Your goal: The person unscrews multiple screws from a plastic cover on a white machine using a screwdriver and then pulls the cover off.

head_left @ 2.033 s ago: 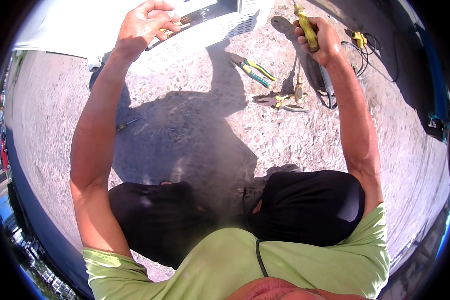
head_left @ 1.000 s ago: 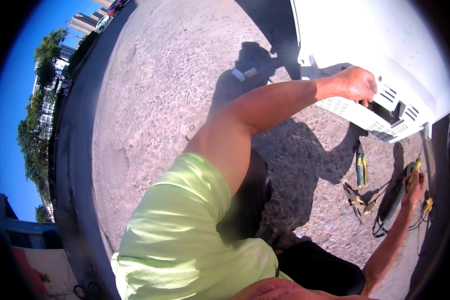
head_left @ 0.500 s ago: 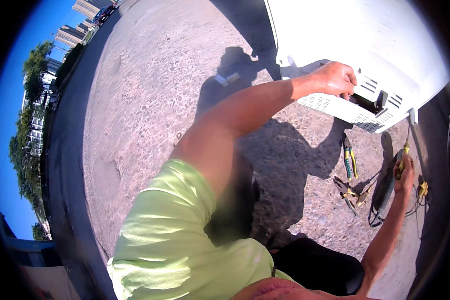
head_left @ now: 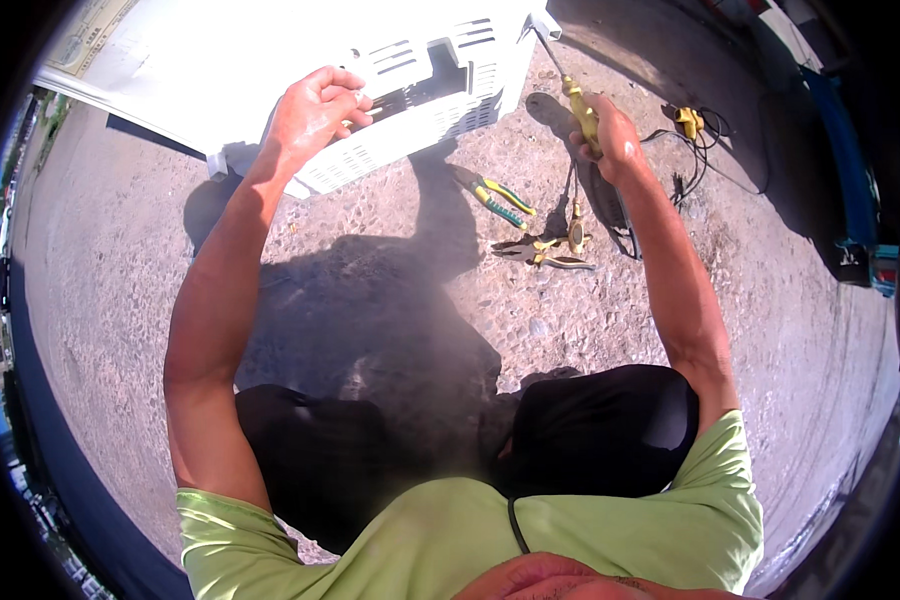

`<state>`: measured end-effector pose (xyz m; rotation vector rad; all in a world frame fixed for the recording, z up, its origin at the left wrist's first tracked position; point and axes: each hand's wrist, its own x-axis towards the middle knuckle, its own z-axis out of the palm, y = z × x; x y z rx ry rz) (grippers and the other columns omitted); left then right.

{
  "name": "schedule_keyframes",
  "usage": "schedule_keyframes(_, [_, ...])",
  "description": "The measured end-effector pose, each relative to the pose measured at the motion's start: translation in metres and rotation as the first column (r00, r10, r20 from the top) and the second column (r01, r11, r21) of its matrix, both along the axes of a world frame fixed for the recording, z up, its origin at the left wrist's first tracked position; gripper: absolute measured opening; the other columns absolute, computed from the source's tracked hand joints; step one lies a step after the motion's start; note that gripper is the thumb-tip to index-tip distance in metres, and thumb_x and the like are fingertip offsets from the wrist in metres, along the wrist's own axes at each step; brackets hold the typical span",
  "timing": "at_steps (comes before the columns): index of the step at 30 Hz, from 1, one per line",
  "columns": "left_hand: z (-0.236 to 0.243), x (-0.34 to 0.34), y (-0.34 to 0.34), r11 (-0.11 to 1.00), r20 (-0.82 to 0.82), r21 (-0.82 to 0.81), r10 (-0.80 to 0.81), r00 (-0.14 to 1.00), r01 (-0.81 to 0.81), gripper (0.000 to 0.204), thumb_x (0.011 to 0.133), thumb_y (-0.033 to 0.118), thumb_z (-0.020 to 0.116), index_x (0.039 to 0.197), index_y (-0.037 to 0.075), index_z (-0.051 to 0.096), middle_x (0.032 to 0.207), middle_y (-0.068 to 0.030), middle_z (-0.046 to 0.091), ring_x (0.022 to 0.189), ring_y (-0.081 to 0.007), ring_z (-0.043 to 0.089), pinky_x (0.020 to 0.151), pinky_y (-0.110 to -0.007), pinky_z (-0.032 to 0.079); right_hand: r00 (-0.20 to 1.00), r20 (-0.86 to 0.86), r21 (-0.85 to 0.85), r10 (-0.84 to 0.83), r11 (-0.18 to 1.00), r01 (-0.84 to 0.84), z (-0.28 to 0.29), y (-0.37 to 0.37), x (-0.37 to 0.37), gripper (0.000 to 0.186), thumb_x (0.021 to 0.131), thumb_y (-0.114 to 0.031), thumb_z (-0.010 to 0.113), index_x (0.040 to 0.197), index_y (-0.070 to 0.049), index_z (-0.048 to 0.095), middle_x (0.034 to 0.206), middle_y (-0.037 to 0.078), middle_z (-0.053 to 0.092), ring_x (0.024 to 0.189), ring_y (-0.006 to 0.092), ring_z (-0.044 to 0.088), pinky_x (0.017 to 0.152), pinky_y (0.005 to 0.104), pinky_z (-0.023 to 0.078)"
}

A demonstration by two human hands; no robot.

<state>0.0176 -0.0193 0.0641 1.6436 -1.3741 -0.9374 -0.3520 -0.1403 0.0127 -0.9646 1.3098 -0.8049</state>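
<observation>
A large white metal appliance casing (head_left: 370, 165) with slotted vents lies in front of me, a dark rectangular opening in its near panel. At the left of that opening, my left hand (head_left: 315, 112) has its fingers pinched together; whatever may be between them is too small to make out. My right hand (head_left: 612, 138) is wrapped round the yellow handle of a screwdriver (head_left: 580, 112). Its long shaft points up to the foot (head_left: 543, 24) at the casing's right corner; whether the tip touches cannot be told.
Green-and-yellow pliers (head_left: 500, 198) lie on the rough concrete below the casing. Nearer me are a second pair of pliers (head_left: 560, 262) and another screwdriver (head_left: 576, 232). Right of my right hand sits a yellow plug-like piece (head_left: 688, 122) with dark cable. A blue object (head_left: 838, 150) stands at the far right.
My view has swung to the right, so the casing and tools appear farther left. My left hand stays by the panel opening, and my right hand keeps hold of the screwdriver.
</observation>
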Motion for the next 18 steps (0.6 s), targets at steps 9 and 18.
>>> schedule_keyframes(9, [-0.002, 0.005, 0.006, 1.0, 0.046, -0.003, 0.014, 0.999, -0.013, 0.024, 0.099, 0.016, 0.06, 0.118, 0.001, 0.061, 0.104, -0.0129, 0.073, 0.086, -0.0171, 0.071, 0.068, -0.027, 0.053, 0.992, -0.118, -0.297, 0.041, 0.952, -0.075, -0.038, -0.005, -0.002, 0.032, 0.097, -0.031, 0.057, 0.108, -0.002, 0.064, 0.084, 0.005, 0.065, 0.068, 0.0131, 0.059, 0.058, 0.027, 0.048])
schedule_keyframes(18, [-0.004, 0.003, 0.003, 0.999, 0.007, -0.032, 0.008, 1.0, -0.007, 0.025, 0.098, 0.016, 0.061, 0.117, 0.001, 0.061, 0.103, -0.0127, 0.073, 0.087, -0.0164, 0.071, 0.07, -0.027, 0.053, 0.995, -0.043, -0.193, 0.085, 0.977, -0.092, -0.027, -0.009, -0.006, 0.028, 0.095, -0.029, 0.06, 0.108, -0.004, 0.062, 0.091, 0.007, 0.067, 0.071, 0.014, 0.06, 0.06, 0.0275, 0.048])
